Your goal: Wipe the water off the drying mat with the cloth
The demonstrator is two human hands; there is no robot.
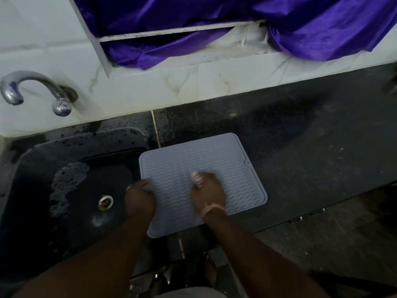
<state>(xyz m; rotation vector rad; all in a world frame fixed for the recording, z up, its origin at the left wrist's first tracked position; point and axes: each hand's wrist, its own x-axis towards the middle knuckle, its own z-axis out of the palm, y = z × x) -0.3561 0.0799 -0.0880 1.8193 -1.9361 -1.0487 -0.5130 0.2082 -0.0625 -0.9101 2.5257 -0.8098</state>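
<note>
A grey ribbed drying mat [214, 155] lies on the dark counter, its left edge over the sink's rim. My left hand [139, 197] grips the mat's left edge with curled fingers. On the mat's middle, my right hand [207, 193] presses down and holds a small pale pink cloth [198, 178]. Only a bit of the cloth shows past the fingers, and it is blurred. Water on the mat cannot be made out in the dim light.
A dark sink [71, 190] with a metal drain [105, 202] sits left of the mat, and a chrome tap [32, 89] juts from the white tiled wall. Purple fabric [214, 24] hangs above. The dark counter [311, 143] stretches to the right.
</note>
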